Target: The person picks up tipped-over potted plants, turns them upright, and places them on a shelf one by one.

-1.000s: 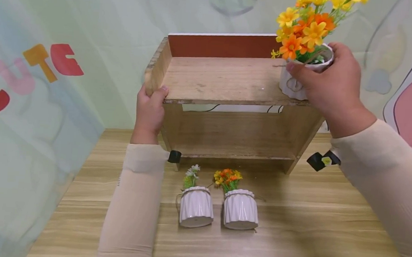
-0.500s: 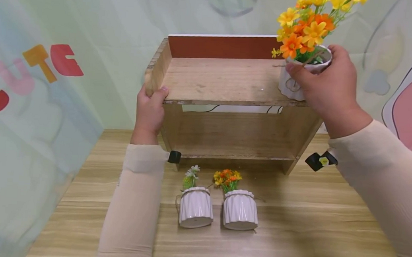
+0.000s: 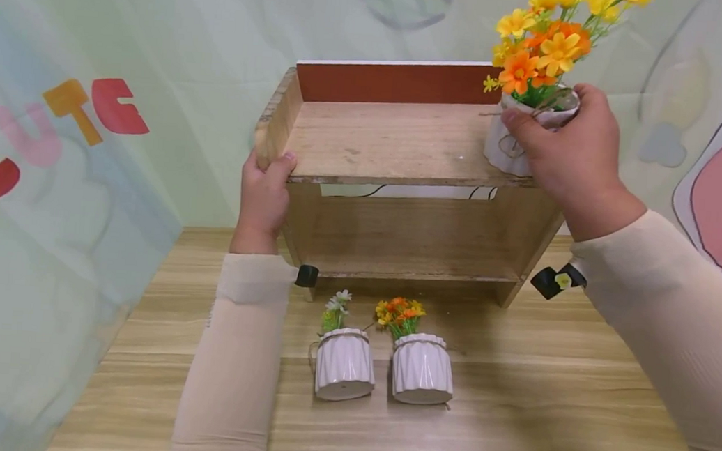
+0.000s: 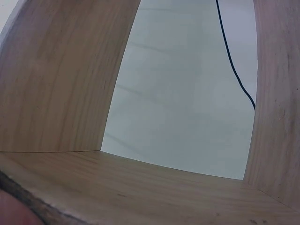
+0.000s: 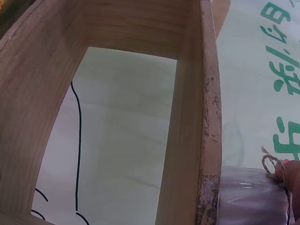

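Note:
My right hand (image 3: pixel 570 153) grips a white fluted flowerpot (image 3: pixel 506 145) by its rim, thumb in front. Yellow and orange artificial flowers (image 3: pixel 558 54) rise from it, and a twine bow circles its neck. The pot is at the right end of the top board of a small wooden shelf (image 3: pixel 379 139); in the right wrist view the white pot (image 5: pixel 251 199) shows right beside the board's edge. My left hand (image 3: pixel 264 194) holds the shelf's front left corner, thumb on the top board and fingers around the side. The left wrist view shows mainly the shelf's inside (image 4: pixel 61 84).
Two more white flowerpots lie on their sides on the wooden table (image 3: pixel 512 404) before the shelf: one with white flowers (image 3: pixel 345 364), one with orange and yellow flowers (image 3: pixel 422 369). A printed curtain (image 3: pixel 224 27) hangs close behind the shelf.
My right hand and the pot have shifted slightly left, the flowers leaning a little more to the right. The left hand keeps its hold on the shelf corner; the lying pots are unmoved.

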Demonstrator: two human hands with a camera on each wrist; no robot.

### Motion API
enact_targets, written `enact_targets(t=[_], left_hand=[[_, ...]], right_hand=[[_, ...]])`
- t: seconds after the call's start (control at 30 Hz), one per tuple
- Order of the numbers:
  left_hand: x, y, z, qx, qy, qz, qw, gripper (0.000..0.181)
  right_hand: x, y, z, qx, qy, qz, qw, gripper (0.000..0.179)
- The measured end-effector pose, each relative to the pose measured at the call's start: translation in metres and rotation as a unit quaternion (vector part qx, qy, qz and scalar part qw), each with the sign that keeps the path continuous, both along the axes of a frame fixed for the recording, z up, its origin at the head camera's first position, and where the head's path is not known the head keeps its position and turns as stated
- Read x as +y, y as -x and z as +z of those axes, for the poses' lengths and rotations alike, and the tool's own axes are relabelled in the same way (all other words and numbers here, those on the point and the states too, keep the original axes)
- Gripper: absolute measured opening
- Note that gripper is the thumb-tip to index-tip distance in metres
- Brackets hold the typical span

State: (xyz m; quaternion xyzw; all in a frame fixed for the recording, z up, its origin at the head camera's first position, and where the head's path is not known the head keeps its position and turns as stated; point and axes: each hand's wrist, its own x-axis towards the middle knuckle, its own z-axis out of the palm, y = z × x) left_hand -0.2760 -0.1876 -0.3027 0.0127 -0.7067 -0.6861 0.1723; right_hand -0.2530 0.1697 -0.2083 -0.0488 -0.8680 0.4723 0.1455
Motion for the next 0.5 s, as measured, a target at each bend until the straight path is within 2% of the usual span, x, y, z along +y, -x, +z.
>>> enact_targets(t=[0.27, 0.5], left_hand=[[-0.0019, 0.0003, 0.0002, -0.006, 0.008, 0.004, 0.9999, 0.067], [-0.0023, 0.0007, -0.0003, 0.009, 0.004, -0.004, 0.9999, 0.067]], right_hand=[[-0.0009, -0.0005, -0.0017, 0.007, 0.001, 0.003, 1.0000, 0.088], [-0.0013, -0.0012, -0.0020, 0.012, 0.004, 0.005, 0.9999, 0.090]])
